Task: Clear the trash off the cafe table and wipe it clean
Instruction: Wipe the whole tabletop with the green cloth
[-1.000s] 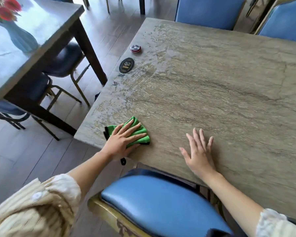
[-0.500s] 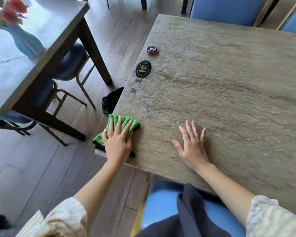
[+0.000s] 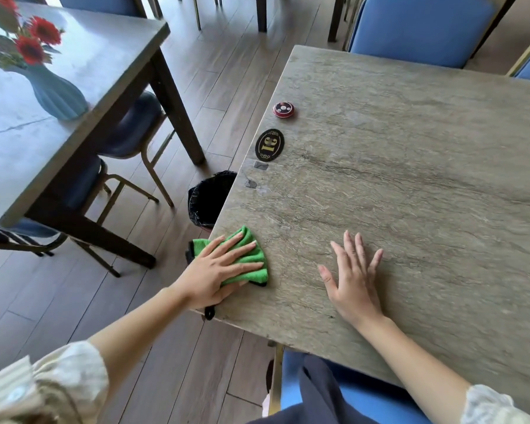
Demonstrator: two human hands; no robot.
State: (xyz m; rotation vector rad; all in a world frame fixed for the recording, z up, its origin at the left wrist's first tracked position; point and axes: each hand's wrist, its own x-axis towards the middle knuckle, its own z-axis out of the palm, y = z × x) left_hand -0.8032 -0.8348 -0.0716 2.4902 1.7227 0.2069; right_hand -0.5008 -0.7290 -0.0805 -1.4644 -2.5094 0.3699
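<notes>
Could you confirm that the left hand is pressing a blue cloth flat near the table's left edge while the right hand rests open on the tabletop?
Not quite: the cloth under the left hand is green, not blue, as the head view shows. The rest holds: it lies near the table edge, and the right hand rests open on the top.

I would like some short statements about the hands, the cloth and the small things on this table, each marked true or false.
1. The left hand presses flat on the green cloth. True.
2. The right hand holds a cup. False: it rests open on the bare table.
3. The cloth lies at the table's middle. False: it is at the left edge.
4. A black oval number plate lies near the red call button. True.
5. A black-lined bin stands on the floor beside the table. True.
</notes>
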